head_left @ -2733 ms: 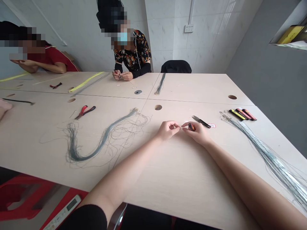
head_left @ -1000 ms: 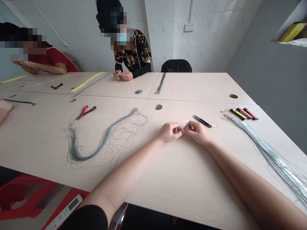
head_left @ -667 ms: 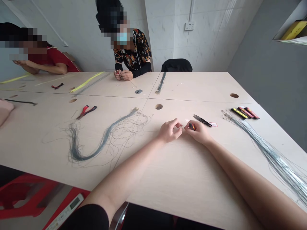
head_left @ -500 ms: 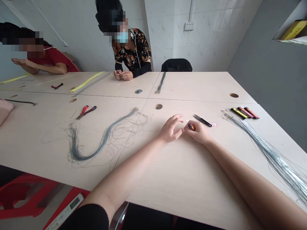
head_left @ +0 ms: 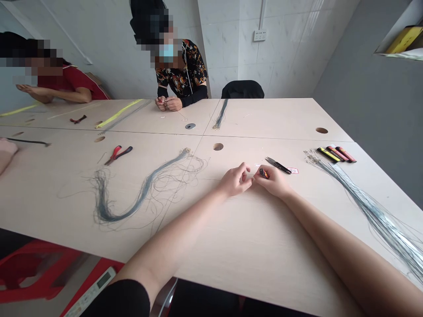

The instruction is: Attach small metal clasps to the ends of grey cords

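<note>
The left hand [head_left: 235, 180] has curled in from its spread-fingered pose and closed toward the right hand [head_left: 273, 181], so the two sit just apart, fingertips almost meeting above the tabletop [head_left: 257, 246]. The left fingers are pinched narrow; whatever they hold, if anything, is too fine to tell. The right hand grips a small black-and-orange cylinder [head_left: 263, 173] between thumb and fingers, its tip toward the left hand, a hold that appears to keep the work close and steady. Just beyond the right hand lie thread snips [head_left: 278, 165], near small paper tags [head_left: 292, 171], seemingly placed for easy reach. Further right, a long bundle of fine grey line [head_left: 373, 215] fans toward the tabletop's edge, its metal clips [head_left: 310, 156] gathered at the far end beside three black-and-red tubes [head_left: 336, 154].
</note>
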`<state>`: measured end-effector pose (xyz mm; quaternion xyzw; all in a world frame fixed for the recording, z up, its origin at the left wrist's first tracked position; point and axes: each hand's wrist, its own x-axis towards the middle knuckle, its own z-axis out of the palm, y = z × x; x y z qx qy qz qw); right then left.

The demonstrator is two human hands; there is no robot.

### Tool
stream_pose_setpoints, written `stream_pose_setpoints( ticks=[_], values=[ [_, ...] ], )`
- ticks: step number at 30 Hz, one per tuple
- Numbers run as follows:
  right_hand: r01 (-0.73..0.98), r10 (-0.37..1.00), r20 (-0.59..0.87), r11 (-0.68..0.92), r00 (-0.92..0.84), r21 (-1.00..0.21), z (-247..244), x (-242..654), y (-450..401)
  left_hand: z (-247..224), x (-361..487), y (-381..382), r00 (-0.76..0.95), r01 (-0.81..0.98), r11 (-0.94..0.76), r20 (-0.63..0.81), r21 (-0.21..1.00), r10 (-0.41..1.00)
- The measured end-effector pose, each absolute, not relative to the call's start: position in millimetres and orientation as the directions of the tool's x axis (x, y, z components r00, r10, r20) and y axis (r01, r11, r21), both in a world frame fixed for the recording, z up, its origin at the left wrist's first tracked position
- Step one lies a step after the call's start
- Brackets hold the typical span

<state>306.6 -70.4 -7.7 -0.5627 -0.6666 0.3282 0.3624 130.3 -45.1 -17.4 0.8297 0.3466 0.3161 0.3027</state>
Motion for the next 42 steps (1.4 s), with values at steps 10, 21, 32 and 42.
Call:
stream_pose_setpoints(
  ticks=[10,21,32,42],
  values=[
    [0.509,0.984,0.134,0.174,-0.114,-0.843,-8.1,307.4,-70.8,-17.7,133.7,-43.3,0.508,0.397,-0.545,0.318,0.739,0.801],
    [0.520,0.985,0.122,0.170,-0.125,-0.837,-5.5,307.3,-71.7,-16.6,134.4,-43.4,0.484,0.395,-0.535,0.325,0.747,0.812],
    [0.506,0.986,0.116,0.159,-0.116,-0.848,-6.4,306.7,-72.1,-16.3,134.1,-42.5,0.478,0.363,-0.483,0.286,0.796,0.831],
    [0.500,0.985,0.117,0.165,-0.127,-0.850,-8.7,306.9,-71.2,-14.7,132.1,-44.0,0.538,0.404,-0.496,0.239,0.769,0.809]
  ],
)
